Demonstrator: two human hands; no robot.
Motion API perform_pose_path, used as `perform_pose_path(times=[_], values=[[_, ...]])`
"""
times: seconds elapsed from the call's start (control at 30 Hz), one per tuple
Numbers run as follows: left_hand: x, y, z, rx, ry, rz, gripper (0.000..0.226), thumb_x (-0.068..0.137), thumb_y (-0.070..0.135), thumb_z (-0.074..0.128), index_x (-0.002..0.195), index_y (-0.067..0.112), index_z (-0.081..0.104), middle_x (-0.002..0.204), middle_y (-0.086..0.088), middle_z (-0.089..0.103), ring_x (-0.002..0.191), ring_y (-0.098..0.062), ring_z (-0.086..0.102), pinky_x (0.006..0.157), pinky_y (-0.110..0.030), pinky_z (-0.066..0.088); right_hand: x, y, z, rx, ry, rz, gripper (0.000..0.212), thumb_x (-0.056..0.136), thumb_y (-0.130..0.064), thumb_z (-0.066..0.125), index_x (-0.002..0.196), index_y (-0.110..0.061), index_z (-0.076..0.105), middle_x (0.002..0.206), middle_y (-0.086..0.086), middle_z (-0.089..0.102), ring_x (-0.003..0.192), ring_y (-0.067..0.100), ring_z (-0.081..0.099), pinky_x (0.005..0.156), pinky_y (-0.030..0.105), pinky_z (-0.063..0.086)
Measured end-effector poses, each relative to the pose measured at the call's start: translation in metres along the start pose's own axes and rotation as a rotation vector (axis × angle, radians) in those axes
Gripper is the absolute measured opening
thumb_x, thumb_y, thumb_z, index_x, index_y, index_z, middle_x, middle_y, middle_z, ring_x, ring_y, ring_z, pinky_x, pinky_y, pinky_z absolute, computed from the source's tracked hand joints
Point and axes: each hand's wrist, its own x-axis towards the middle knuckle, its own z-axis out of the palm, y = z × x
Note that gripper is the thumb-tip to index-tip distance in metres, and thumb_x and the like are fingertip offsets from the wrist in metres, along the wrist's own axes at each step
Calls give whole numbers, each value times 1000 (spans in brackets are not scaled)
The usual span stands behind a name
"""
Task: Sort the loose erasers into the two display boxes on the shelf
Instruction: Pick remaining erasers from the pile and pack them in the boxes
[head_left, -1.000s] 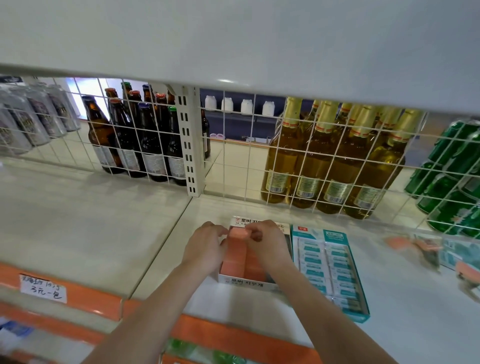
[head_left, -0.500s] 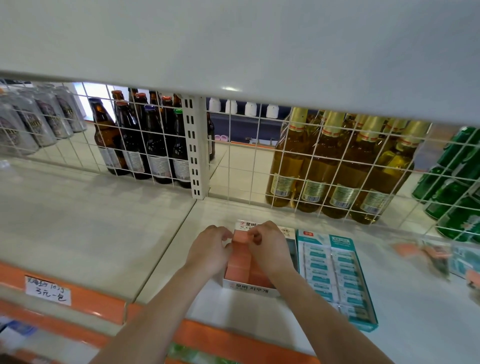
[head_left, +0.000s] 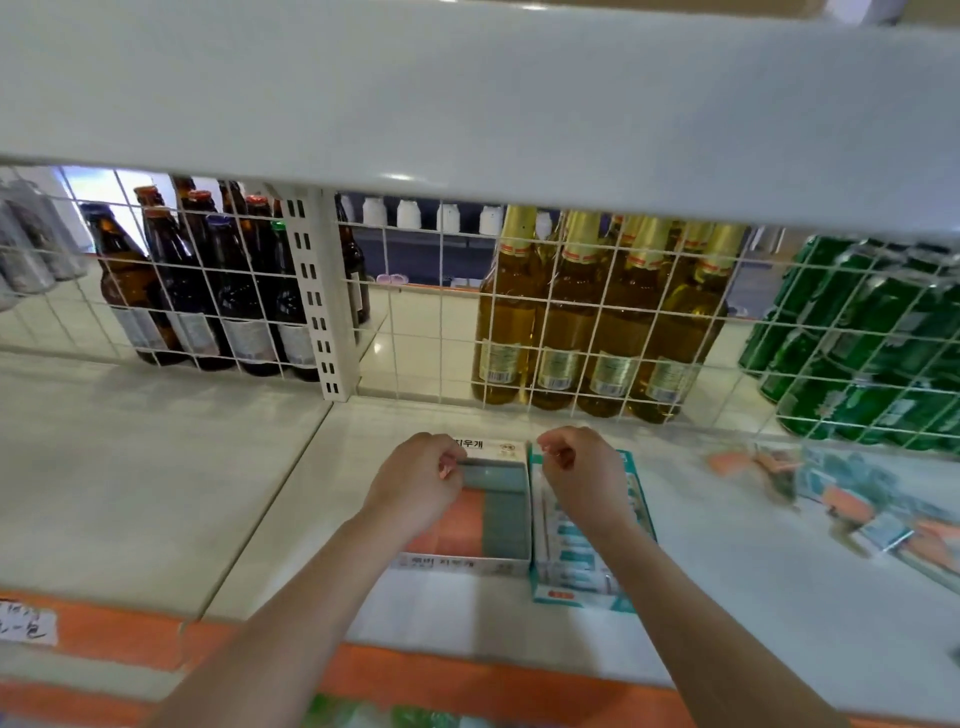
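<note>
Both hands hover with fingers curled and holding nothing: left hand (head_left: 415, 480) above the part-filled white box (head_left: 506, 519), right hand (head_left: 584, 475) over the teal box (head_left: 582, 577). Next (my guess): reach right for the loose erasers (head_left: 852, 506) on the shelf (head_left: 156, 467).

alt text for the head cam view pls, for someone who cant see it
Two bare hands hover over two display boxes side by side on a white shelf: the left hand above a white box part-filled with orange erasers, the right hand above a teal box. Loose erasers lie blurred on the shelf to the right; bottles and cans stand behind a wire grid.
</note>
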Motion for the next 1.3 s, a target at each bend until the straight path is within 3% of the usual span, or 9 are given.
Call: perform_pose_path(times=[0.17,0.3,0.6,0.87,1.03,1.17,1.3], values=[[-3,38,25,-42,-89,101,22,90,17,54,111,20,61,110,8,62,93,-5,55,72,-13,42,-13,32,-35,-29,59,132,25,92,-11,47,110,-19,62,109,-3,58,89,11,54,73,22,47],[-5,71,47,-76,-169,145,21,91,18,54,110,22,61,105,9,62,89,-5,58,80,-26,52,-24,60,-63,-77,103,190,27,89,-6,49,110,-16,63,109,2,61,88,15,54,74,20,40],[-3,128,99,-99,-322,266,20,91,16,54,106,20,65,98,10,59,92,-6,56,86,-21,46,-58,122,-115,-89,183,358,29,85,-2,47,103,-13,66,110,7,63,98,22,58,73,22,36],[0,166,140,-15,-362,319,19,89,20,54,104,19,65,110,1,63,100,-14,58,90,-30,47,-77,162,-152,-157,261,418,30,85,-1,50,110,-9,65,117,9,60,101,22,57,78,21,37],[5,189,161,-8,-365,323,27,90,23,53,116,18,59,120,1,56,111,-16,53,94,-30,43,-73,185,-173,-202,314,470,33,87,-4,53,118,-10,60,130,8,53,112,26,54,89,30,42],[17,204,178,26,-373,345,32,91,24,52,122,17,56,128,-2,52,116,-18,50,98,-32,42,-65,198,-184,-239,276,481,38,87,-7,56,125,-8,55,134,8,49,118,25,51,91,27,38],[26,214,191,74,-384,378,38,92,25,50,129,17,51,135,-2,48,122,-19,47,102,-30,38,-56,212,-189,-242,219,469,30,84,-6,54,113,-10,60,126,8,56,110,23,54,78,24,38]])
